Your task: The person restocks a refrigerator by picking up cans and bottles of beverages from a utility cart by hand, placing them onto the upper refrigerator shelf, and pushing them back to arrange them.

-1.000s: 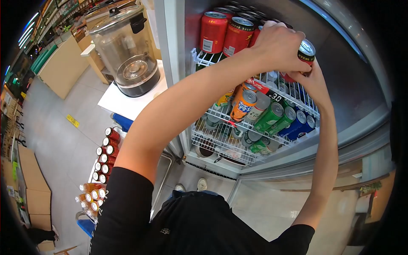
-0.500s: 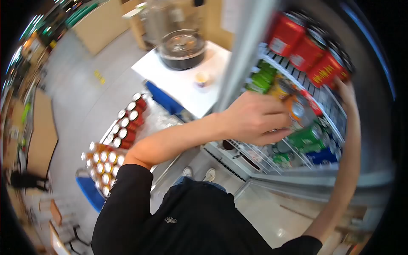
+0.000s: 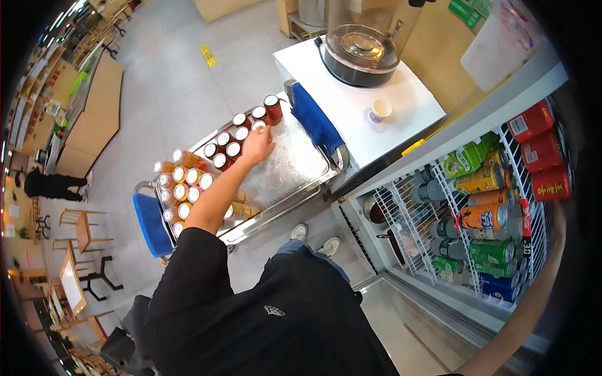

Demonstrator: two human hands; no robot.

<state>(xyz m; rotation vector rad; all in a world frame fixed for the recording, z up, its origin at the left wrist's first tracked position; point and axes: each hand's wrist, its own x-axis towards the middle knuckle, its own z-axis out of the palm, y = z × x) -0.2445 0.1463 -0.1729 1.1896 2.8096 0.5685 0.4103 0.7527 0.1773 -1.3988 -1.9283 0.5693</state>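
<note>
My left hand [image 3: 257, 146] is over the metal cart, its fingers closed around a red drink can [image 3: 258, 126] among other red cans [image 3: 233, 149] with silver lids. Beside these stand several orange-yellow bottles or cans [image 3: 182, 191]. On the other side, my right hand [image 3: 557, 210] reaches up to the fridge's top shelf, against the nearest red can [image 3: 552, 185] in a row of red cans; its fingers are hidden behind the can and in shadow.
Lower fridge racks [image 3: 453, 219] hold orange cans [image 3: 484, 216], green cans [image 3: 492, 252] and blue cans [image 3: 500, 285]. A white table [image 3: 411, 103] carries a glass-lidded appliance [image 3: 362, 56] and a paper cup [image 3: 380, 110]. The metal cart [image 3: 295, 172] has blue end panels. A person in black [image 3: 53, 184] stands far left.
My left hand has moved from inside the fridge leftward to the red cans on the cart. My right hand stays by the top-shelf cans. The view has turned left.
</note>
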